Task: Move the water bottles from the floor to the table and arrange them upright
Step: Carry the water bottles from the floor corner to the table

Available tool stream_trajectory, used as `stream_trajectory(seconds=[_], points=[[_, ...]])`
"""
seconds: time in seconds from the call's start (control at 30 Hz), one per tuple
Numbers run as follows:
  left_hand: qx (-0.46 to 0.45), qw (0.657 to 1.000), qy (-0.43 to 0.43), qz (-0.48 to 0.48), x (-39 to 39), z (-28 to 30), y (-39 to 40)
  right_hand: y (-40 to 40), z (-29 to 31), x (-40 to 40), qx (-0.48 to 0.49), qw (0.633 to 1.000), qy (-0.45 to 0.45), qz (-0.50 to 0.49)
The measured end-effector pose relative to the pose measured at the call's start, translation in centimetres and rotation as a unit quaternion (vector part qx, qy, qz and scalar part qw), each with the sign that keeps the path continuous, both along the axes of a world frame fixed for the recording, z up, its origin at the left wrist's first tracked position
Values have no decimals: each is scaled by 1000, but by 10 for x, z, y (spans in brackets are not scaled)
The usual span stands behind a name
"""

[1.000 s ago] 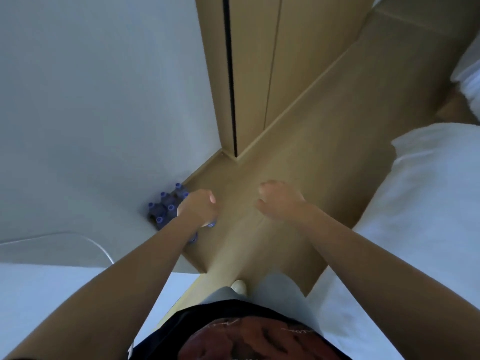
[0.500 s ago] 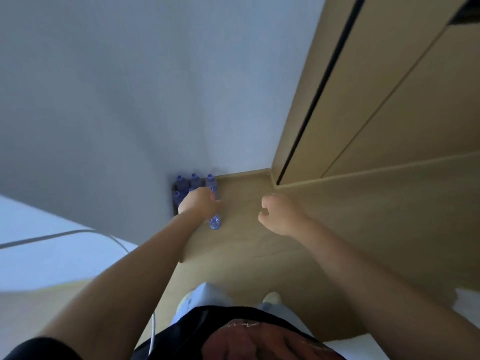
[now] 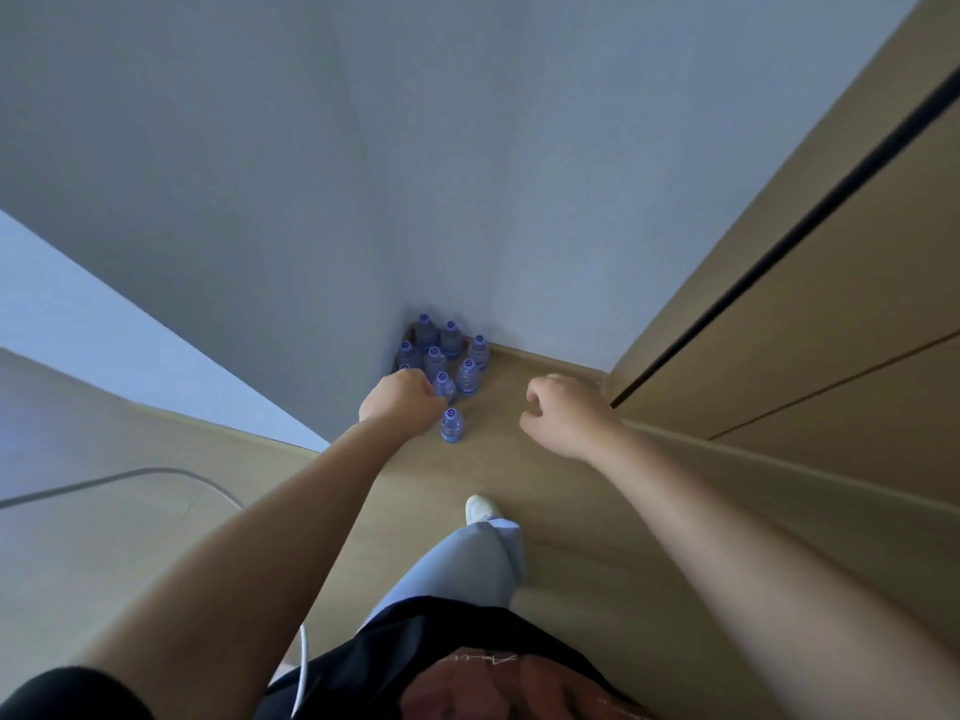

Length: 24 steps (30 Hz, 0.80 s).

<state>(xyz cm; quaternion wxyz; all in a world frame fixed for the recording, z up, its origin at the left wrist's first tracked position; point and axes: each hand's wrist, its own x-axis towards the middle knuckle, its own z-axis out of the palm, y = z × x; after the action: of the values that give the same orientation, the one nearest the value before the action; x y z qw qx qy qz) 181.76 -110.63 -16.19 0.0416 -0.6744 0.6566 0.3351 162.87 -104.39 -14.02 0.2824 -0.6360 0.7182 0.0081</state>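
The floor (image 3: 498,459) carries clustered upright water bottles (image 3: 451,338).

Looking down on water bottles (image 3: 441,350) with blue caps, packed upright in the corner of the wooden floor (image 3: 519,475) against a pale wall (image 3: 415,174). Nearer, one lone bottle (image 3: 451,426), upright, just beside the left hand (image 3: 400,400), curled, knuckles up. To the right, well apart, the right hand (image 3: 563,410), loosely curled, holding nothing, near a wooden cupboard (image 3: 779,330).
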Motion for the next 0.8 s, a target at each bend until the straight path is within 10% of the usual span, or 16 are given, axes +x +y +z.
stream_trajectory(seconds=[0.8], points=[[55, 971, 33, 230, -52, -101, -94, -189, -97, -48, 69, 982, -17, 176]])
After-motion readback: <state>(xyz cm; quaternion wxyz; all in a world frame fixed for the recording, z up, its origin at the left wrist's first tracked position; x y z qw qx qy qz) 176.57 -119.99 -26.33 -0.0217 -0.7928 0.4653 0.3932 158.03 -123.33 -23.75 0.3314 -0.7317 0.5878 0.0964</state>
